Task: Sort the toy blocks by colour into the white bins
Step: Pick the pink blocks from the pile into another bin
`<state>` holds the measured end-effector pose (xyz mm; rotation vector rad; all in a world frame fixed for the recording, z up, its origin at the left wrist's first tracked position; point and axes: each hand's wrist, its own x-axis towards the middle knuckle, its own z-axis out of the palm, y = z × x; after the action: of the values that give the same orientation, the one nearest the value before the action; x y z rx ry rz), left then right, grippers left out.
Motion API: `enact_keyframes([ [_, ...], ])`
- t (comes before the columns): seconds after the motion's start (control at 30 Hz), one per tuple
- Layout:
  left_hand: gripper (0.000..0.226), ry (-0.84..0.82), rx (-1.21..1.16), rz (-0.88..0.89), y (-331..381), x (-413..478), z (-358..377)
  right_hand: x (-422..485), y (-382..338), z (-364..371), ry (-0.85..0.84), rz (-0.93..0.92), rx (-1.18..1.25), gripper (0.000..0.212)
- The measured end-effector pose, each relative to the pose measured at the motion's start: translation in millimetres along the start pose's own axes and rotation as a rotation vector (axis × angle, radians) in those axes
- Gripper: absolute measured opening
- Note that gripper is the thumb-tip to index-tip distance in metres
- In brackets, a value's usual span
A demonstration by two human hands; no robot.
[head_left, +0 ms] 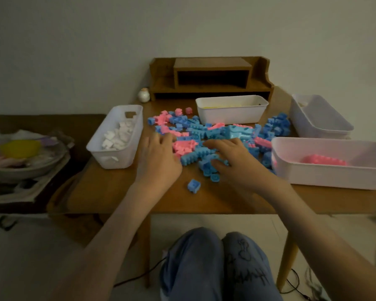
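Note:
A heap of pink and blue toy blocks (215, 132) covers the middle of the wooden table (122, 198). My left hand (159, 157) lies flat at the heap's left edge, fingers reaching onto pink blocks (183, 146). My right hand (237, 161) rests on blue blocks (192, 158), its fingers spread over them. One blue block (193, 185) sits alone near the front. Four white bins surround the heap: the left bin (117, 162) has white blocks, the back bin (230, 116) yellow ones, the right front bin (326, 179) pink ones, and the right back bin (317, 124) shows no blocks.
A wooden desk organiser (211, 77) stands against the wall behind the bins, a small white figurine (144, 95) beside it. A low side table at the left carries a bowl (26, 164) with a yellow thing and papers. My knees (215, 263) are under the table's front edge.

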<state>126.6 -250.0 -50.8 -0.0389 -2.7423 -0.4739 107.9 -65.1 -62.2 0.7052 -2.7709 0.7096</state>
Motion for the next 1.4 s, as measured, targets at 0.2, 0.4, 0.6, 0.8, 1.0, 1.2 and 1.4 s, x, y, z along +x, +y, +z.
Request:
enact_keyframes([
  [0.2, 0.066, -0.046, 0.022, -0.169, -43, -14, -2, 36, -26, 37, -0.116, -0.053, 0.045, 0.056],
  [0.4, 0.065, -0.086, 0.029, -0.168, -51, -17, 10, 59, -46, 60, -0.162, -0.055, -0.079, 0.05],
  [0.6, 0.045, 0.039, 0.013, -0.09, -53, -13, 19, 70, -45, 61, -0.134, -0.077, -0.216, 0.031],
  [0.8, 0.033, 0.147, -0.177, -0.042, -54, -15, 22, 70, -37, 52, -0.136, -0.086, -0.125, 0.024],
  [1.0, 0.024, 0.12, -0.199, 0.029, -55, -16, 22, 68, -34, 47, -0.036, -0.092, 0.013, 0.016],
  [1.2, 0.013, 0.147, -0.182, 0.018, -55, -19, 22, 66, -39, 51, -0.141, -0.08, -0.211, 0.027],
  [1.4, 0.046, 0.089, -0.023, 0.073, -56, -20, 25, 64, -41, 51, -0.13, -0.103, -0.284, 0.021],
])
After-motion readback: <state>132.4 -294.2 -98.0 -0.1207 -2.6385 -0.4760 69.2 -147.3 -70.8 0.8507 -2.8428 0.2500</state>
